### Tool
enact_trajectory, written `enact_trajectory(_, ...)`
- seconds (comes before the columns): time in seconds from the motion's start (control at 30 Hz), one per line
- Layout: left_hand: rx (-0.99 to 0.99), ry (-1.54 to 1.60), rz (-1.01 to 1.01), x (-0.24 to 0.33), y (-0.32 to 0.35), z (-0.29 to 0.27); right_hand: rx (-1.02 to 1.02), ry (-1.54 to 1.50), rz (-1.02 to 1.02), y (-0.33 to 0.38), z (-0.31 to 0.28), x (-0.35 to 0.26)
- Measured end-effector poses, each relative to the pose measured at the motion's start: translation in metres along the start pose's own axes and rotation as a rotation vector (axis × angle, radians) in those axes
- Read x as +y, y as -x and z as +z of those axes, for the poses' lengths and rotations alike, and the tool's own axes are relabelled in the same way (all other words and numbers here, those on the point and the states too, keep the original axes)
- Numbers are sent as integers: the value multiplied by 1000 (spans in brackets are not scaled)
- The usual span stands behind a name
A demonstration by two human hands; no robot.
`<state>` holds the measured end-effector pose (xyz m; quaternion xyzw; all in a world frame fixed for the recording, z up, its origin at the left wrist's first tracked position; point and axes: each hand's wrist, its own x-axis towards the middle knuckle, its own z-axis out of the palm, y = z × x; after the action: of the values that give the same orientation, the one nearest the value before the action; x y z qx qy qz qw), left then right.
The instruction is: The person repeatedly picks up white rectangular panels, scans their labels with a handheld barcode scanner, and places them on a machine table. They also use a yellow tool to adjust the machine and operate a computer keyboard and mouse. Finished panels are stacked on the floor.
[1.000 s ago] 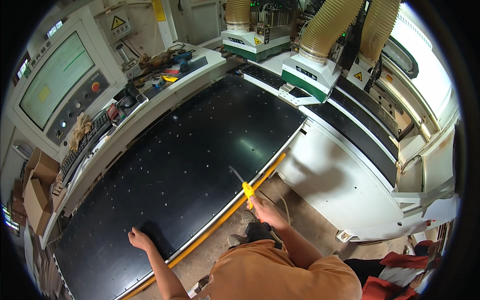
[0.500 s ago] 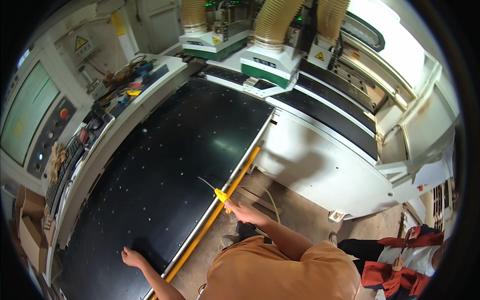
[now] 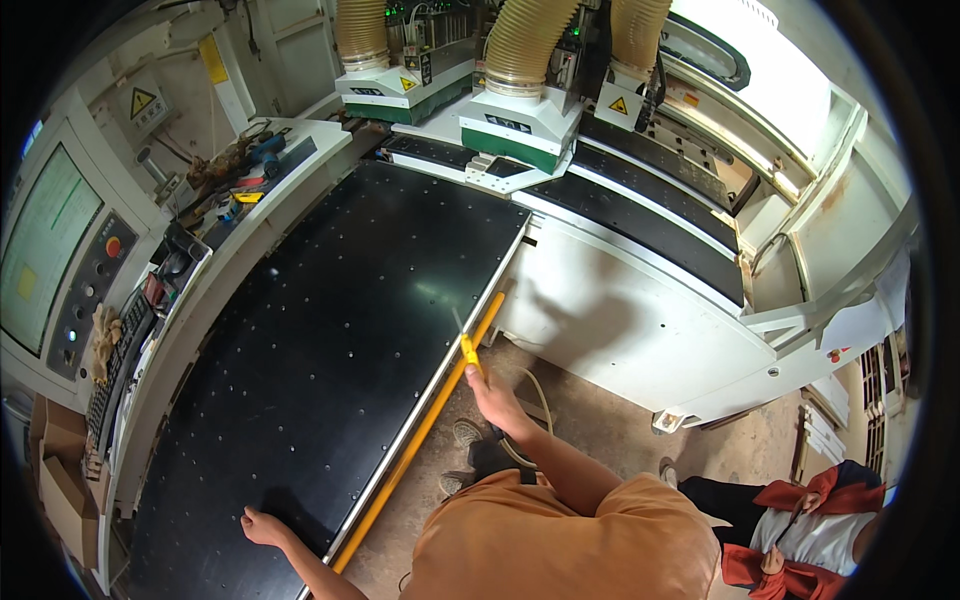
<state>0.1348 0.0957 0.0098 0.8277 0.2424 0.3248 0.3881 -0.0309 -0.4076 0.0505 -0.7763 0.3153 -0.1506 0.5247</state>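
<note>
My right hand (image 3: 493, 398) is wrapped round a yellow air blow gun (image 3: 469, 350) with a thin nozzle pointing up and away. The gun is just off the right edge of the long black table (image 3: 300, 330), above the yellow rail along that edge. A pale hose (image 3: 540, 392) loops below my right hand. Over the near part of the table is my left hand (image 3: 264, 527), its fingers curled in, with nothing visible in them. A dark shadow lies beside it, and whether it touches the surface I cannot tell.
White machine heads (image 3: 515, 125) with ribbed ducts stand at the table's far end. To the left are a control panel (image 3: 85, 265) and a shelf (image 3: 300, 150) of tools. A white machine side (image 3: 600, 310) rises at right. A person (image 3: 800, 535) in red sleeves is at lower right.
My right hand and the blow gun have moved up and to the right, and the nozzle has swung from leftward to nearly straight ahead. My left hand has barely moved.
</note>
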Motion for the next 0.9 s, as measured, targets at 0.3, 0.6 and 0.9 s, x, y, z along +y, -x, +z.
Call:
enact_trajectory(0.3, 49, -4, -10, 8, 3, -3, 530, -128, -36, -29, -17, 22)
enact_trajectory(0.6, 65, 18, -63, -4, -3, 0, 493, -176, 8, -46, -21, 48)
enact_trajectory(0.9, 124, -96, -123, -19, -14, -3, 272, -183, 81, -38, -7, 16)
